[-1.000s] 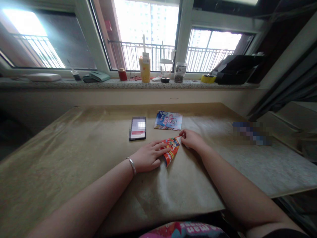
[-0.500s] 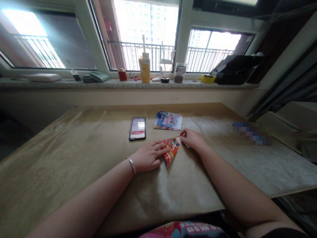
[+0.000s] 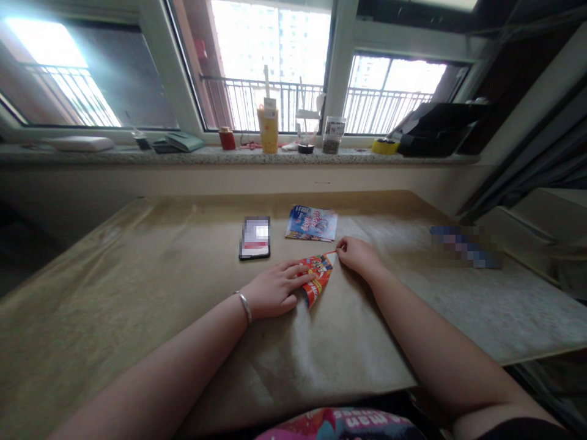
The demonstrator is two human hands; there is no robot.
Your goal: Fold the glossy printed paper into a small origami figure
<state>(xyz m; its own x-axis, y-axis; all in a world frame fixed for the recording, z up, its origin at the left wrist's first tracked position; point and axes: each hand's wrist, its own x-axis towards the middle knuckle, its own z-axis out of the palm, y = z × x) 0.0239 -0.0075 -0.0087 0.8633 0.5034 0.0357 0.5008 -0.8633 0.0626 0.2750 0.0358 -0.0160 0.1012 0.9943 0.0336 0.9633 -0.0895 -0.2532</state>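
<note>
A folded piece of colourful printed paper (image 3: 321, 278), mostly red and orange, lies on the table in a triangular shape. My left hand (image 3: 279, 287) rests flat on its left part, fingers spread. At its pointed upper-right end, my right hand (image 3: 358, 253) pinches the tip between thumb and finger. A small white patch shows near that tip. Beyond the hands sits a stack of blue printed leaflets (image 3: 314, 223). To their left lies a phone (image 3: 255, 239) with a blurred screen.
The table (image 3: 183, 287) has a tan cover. On the stone windowsill (image 3: 220, 157) stand a yellow drink cup (image 3: 269, 135), a red jar (image 3: 226, 139), a clear container (image 3: 333, 137), yellow tape (image 3: 385, 146) and a black box (image 3: 431, 131). A blurred bluish item (image 3: 465, 246) lies at right.
My right hand has shifted slightly at the paper's tip, and the tip now looks flatter and more pointed. My left hand stays on the paper.
</note>
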